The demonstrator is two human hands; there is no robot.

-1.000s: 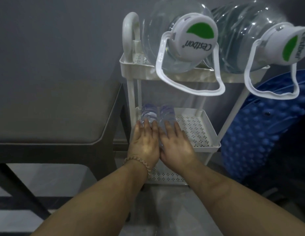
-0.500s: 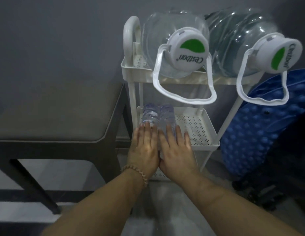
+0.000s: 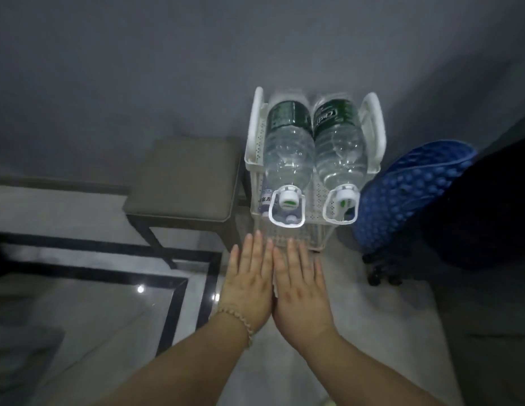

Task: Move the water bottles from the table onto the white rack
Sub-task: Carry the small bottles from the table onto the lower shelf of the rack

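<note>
Both hands hang flat and empty in front of the white rack (image 3: 257, 155), palms down, fingers straight and close together. The left hand (image 3: 248, 284) and the right hand (image 3: 299, 285) lie side by side with their inner edges touching, fingertips pointing toward the rack's lower front edge and apart from it.

The task's things sit ahead of and above the fingertips. On the top tier two large water jugs lie on their sides, long axes running from the wall toward the person, caps and white carry loops hanging over the front rim. The left jug (image 3: 287, 153) lines up roughly with the left hand, the right jug (image 3: 339, 150) sits a little to the right of the right hand. On the middle tier, under the left jug, small water bottles (image 3: 267, 197) lie the same way, caps forward; how many cannot be told, as the jug's loop covers them.

The grey worktop (image 3: 183, 178) just to the left of the rack carries nothing that shows. By that, the moving looks finished, and neither hand has anything near it to pick up; the left hand is the nearer to the worktop should any bottle remain out of view.
</note>
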